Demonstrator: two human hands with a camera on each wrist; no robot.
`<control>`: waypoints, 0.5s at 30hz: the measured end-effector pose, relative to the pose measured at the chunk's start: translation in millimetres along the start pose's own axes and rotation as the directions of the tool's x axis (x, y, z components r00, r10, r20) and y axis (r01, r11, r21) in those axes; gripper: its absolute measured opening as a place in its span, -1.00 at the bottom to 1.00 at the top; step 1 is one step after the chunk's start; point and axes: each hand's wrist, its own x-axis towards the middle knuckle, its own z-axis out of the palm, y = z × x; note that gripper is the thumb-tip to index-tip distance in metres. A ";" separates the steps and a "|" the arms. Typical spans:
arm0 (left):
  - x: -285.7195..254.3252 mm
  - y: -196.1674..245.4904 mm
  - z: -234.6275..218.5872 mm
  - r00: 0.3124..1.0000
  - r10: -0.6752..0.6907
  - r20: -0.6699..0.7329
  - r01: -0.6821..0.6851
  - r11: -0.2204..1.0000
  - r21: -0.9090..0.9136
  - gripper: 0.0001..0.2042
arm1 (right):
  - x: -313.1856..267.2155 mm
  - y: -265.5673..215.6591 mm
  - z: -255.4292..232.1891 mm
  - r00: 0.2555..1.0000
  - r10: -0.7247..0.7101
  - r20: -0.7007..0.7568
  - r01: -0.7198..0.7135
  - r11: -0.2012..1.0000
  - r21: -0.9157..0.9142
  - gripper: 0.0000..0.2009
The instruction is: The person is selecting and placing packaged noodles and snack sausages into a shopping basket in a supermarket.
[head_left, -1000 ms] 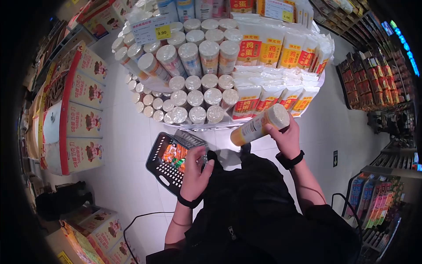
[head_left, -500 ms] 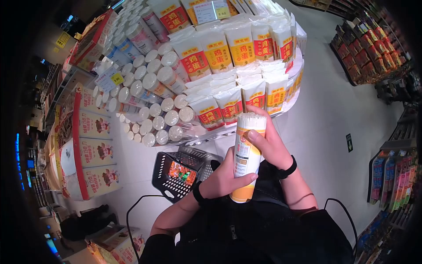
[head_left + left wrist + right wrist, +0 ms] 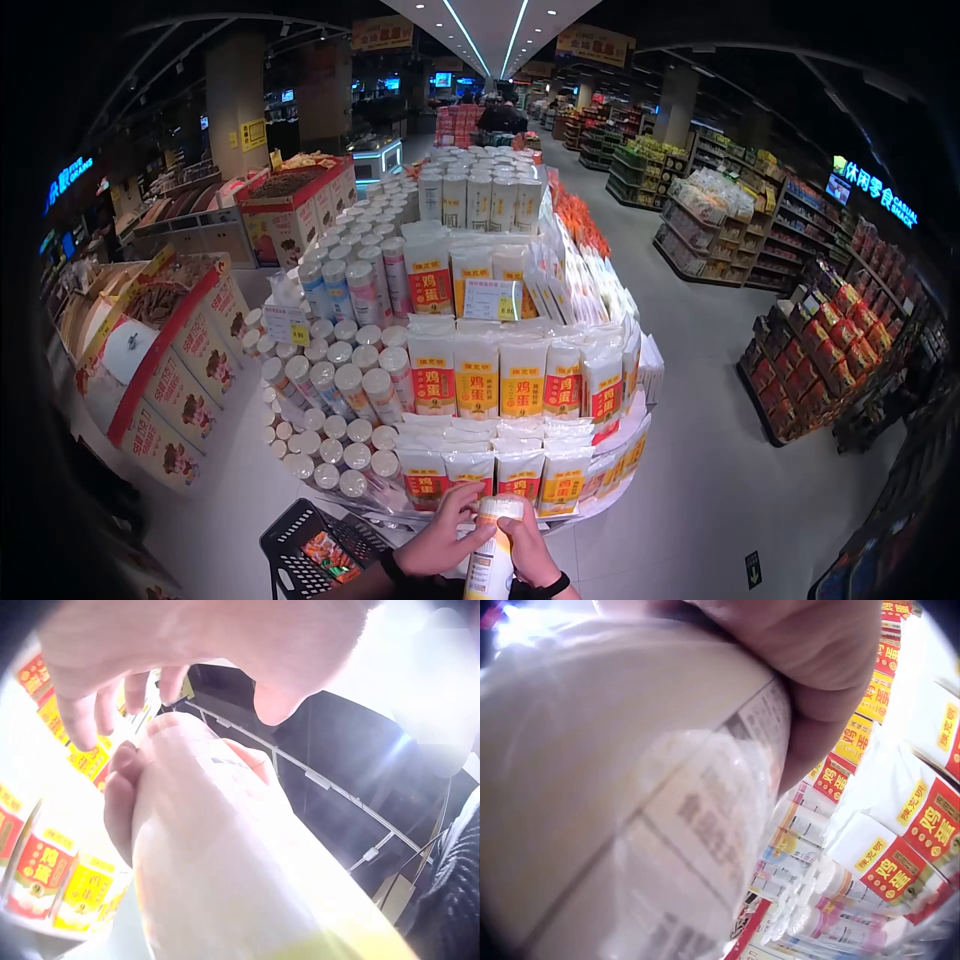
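A cylindrical paper-wrapped pack of dried noodles point(image 3: 488, 574) stands tilted in front of my body, low in the head view. My right hand point(image 3: 530, 550) grips it near its upper end. In the left wrist view, the right hand's fingers point(image 3: 121, 801) curl round the far end of the pack. Beside that end, my left hand point(image 3: 440, 540) is raised with its fingers loosely extended, and the left wrist view shows a gap between it and the pack. Close up in the right wrist view are printed text and clear plastic film on the pack.
Ahead rises a tiered display with flat bags of egg noodles point(image 3: 477, 385) and round noodle packs point(image 3: 350, 385). A black shopping basket point(image 3: 290, 535) with orange packages inside is at lower left. Patterned boxes point(image 3: 185, 400) line the left; a snack rack point(image 3: 825, 350) stands right.
The right hand brought the pack in from the right and turned it more upright. The left hand took hold of it, then came off toward its top. The head view has tilted up toward the store.
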 end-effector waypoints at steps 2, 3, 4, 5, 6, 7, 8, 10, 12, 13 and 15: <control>20.0 22.6 -10.2 0.996 0.080 0.049 -0.089 0.970 0.227 -0.49 | 18.2 20.2 -1.6 0.987 -0.147 0.067 0.153 0.984 -0.093 -0.53; 27.6 9.3 -6.9 0.989 0.144 -0.009 -0.143 0.985 0.098 -0.63 | 23.5 23.6 3.5 0.984 -0.161 0.075 0.169 0.978 -0.120 -0.52; 31.9 11.5 -10.7 0.995 0.099 -0.018 -0.097 0.993 0.063 -0.64 | 28.9 21.7 8.6 0.985 -0.156 0.073 0.164 0.977 -0.136 -0.52; 31.7 15.1 -13.7 0.999 0.043 -0.019 -0.042 0.999 0.022 -0.65 | 31.4 20.2 13.6 0.987 -0.144 0.065 0.152 0.977 -0.150 -0.51; 30.0 18.6 -17.0 1.000 -0.020 -0.014 0.020 1.000 -0.020 -0.66 | 34.2 19.5 18.5 0.989 -0.135 0.057 0.142 0.977 -0.160 -0.50; 27.8 21.9 -19.9 0.999 0.006 -0.053 -0.007 1.000 -0.022 -0.68 | 36.6 21.8 22.5 0.991 -0.129 0.049 0.135 0.977 -0.166 -0.50; 26.8 22.1 -23.8 0.997 -0.053 -0.058 0.049 0.996 -0.070 -0.68 | 39.1 24.4 25.6 0.991 -0.126 0.043 0.131 0.977 -0.170 -0.49; 21.1 15.4 -32.5 0.982 -0.174 -0.070 0.161 0.973 -0.166 -0.66 | 42.5 34.3 28.8 0.993 -0.117 0.035 0.121 0.978 -0.170 -0.48; 25.1 -4.3 -44.7 0.993 -0.113 -0.040 0.106 0.984 -0.145 -0.69 | 42.1 43.0 30.8 0.993 -0.117 0.030 0.120 0.976 -0.182 -0.46; 24.4 -8.9 -50.4 0.994 -0.110 -0.017 0.107 0.986 -0.127 -0.70 | 37.9 34.5 41.8 0.992 -0.121 0.034 0.125 0.968 -0.217 -0.46; 22.8 -16.7 -62.7 0.996 -0.083 0.033 0.085 0.994 -0.071 -0.67 | 30.5 0.4 65.9 0.989 -0.127 0.069 0.145 0.885 -0.443 -0.55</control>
